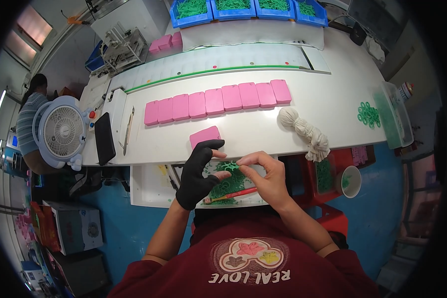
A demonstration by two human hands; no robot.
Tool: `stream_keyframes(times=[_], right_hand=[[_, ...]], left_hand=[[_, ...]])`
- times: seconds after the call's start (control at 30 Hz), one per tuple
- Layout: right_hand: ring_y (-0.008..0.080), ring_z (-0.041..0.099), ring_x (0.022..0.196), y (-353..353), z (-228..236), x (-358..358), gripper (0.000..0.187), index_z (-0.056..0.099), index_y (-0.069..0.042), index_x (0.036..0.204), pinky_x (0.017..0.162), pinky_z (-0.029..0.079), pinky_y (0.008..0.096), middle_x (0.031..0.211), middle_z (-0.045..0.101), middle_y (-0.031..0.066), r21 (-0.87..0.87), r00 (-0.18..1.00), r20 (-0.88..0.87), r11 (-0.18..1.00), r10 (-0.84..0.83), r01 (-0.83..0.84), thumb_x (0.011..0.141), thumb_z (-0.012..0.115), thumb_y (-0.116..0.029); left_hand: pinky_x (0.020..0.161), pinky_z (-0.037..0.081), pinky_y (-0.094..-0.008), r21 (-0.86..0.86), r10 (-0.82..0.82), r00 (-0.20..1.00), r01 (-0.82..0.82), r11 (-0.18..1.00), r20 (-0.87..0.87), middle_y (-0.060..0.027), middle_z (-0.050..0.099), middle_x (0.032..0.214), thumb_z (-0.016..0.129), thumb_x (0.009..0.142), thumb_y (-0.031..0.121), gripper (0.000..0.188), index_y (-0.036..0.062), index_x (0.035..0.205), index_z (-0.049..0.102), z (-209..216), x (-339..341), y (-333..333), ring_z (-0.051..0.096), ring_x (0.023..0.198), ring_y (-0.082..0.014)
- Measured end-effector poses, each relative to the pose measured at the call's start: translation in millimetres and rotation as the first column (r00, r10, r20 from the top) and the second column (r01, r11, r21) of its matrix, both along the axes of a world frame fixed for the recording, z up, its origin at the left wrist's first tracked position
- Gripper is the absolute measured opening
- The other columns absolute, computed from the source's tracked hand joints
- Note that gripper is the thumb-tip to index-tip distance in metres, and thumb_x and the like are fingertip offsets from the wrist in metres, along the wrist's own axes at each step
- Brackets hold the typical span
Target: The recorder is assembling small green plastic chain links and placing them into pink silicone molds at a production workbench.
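My right hand (270, 178) is bare, its thumb and forefinger pinched on a small green plastic piece (230, 167). The exact shape of that piece is too small to make out. Facing it, my left hand (196, 174) wears a black glove with bare thumb and forefinger tips. Those fingers stand apart beside the green piece. Both hands are above a pulled-out white drawer (143, 187) holding a heap of green pieces (227, 187) and a red-handled tool (243, 192). Just beyond my left hand, a single pink block (204, 135) lies near the table edge.
A row of several pink blocks (214, 102) crosses the white table. Right of it lie a knotted cloth bundle (303, 130) and green rings (368, 115). Blue bins (191, 21) stand at the back. A fan (63, 128) and phone (104, 139) are left; a person sits beyond.
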State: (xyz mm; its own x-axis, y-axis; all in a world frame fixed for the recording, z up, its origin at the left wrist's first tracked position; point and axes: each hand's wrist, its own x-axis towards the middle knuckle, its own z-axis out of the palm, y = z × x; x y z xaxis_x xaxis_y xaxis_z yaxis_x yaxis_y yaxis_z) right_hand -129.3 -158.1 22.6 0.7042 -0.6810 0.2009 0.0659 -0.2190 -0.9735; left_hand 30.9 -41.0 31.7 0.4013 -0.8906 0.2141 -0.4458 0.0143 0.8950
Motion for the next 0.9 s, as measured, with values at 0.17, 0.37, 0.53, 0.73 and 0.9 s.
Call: stream_keyframes(times=[0.17, 0.37, 0.53, 0.73, 0.9], right_hand=[[0.0184, 0.065, 0.084, 1.1, 2.5, 0.8, 0.011, 0.068, 0.000, 0.091, 0.077, 0.050, 0.0284, 0.089, 0.068, 0.0106, -0.027, 0.998, 0.021, 0.998, -0.061, 0.062, 0.080, 0.068, 0.002], [0.0222, 0.065, 0.083, 2.1, 7.1, 2.0, 0.012, 0.067, -0.002, 0.088, 0.074, 0.050, 0.0312, 0.087, 0.067, 0.0097, -0.182, 0.991, 0.065, 0.975, -0.114, 0.124, 0.077, 0.070, 0.003], [0.0249, 0.063, 0.083, 2.4, 9.0, 3.1, 0.014, 0.066, -0.003, 0.086, 0.073, 0.050, 0.0337, 0.086, 0.068, 0.0087, -0.329, 0.985, 0.121, 0.931, -0.127, 0.160, 0.075, 0.070, 0.005], [0.0259, 0.063, 0.082, 2.6, 9.0, 3.1, 0.015, 0.065, -0.003, 0.084, 0.073, 0.049, 0.0342, 0.086, 0.068, 0.0084, -0.419, 0.979, 0.167, 0.891, -0.113, 0.175, 0.073, 0.071, 0.006], [0.0256, 0.062, 0.082, 3.4, 8.9, 2.9, 0.016, 0.064, -0.004, 0.084, 0.073, 0.049, 0.0343, 0.086, 0.068, 0.0077, -0.462, 0.978, 0.179, 0.868, -0.111, 0.183, 0.073, 0.071, 0.005]], left_hand=[[0.100, 0.042, -0.0368, -0.023, -0.022, 0.992, 0.019, 1.000, -0.128, -0.0114, 0.057, 0.125, 0.083, 0.065, 0.011, 0.040, 0.0061, 0.101, 0.065, 1.0, -3.2, 0.7, 0.053, 0.120, -0.0253], [0.099, 0.043, -0.0364, -0.013, -0.065, 0.997, 0.064, 0.998, -0.050, -0.0112, 0.059, 0.123, 0.081, 0.068, 0.010, 0.031, 0.0055, 0.094, 0.065, -1.8, -3.7, 2.6, 0.054, 0.119, -0.0255], [0.096, 0.044, -0.0349, -0.026, 0.004, 1.000, -0.003, 1.000, 0.018, -0.0108, 0.061, 0.119, 0.078, 0.071, 0.006, 0.021, 0.0048, 0.086, 0.064, -4.7, -4.1, 2.0, 0.057, 0.114, -0.0247], [0.095, 0.044, -0.0335, -0.065, 0.026, 1.000, -0.026, 0.998, 0.007, -0.0104, 0.061, 0.117, 0.076, 0.071, 0.001, 0.019, 0.0046, 0.086, 0.064, -3.0, -5.3, 0.9, 0.058, 0.112, -0.0234], [0.094, 0.044, -0.0331, -0.071, 0.027, 1.000, -0.027, 0.997, 0.000, -0.0102, 0.061, 0.116, 0.075, 0.071, 0.000, 0.019, 0.0049, 0.086, 0.065, -4.1, -4.6, 0.6, 0.058, 0.111, -0.0228]])
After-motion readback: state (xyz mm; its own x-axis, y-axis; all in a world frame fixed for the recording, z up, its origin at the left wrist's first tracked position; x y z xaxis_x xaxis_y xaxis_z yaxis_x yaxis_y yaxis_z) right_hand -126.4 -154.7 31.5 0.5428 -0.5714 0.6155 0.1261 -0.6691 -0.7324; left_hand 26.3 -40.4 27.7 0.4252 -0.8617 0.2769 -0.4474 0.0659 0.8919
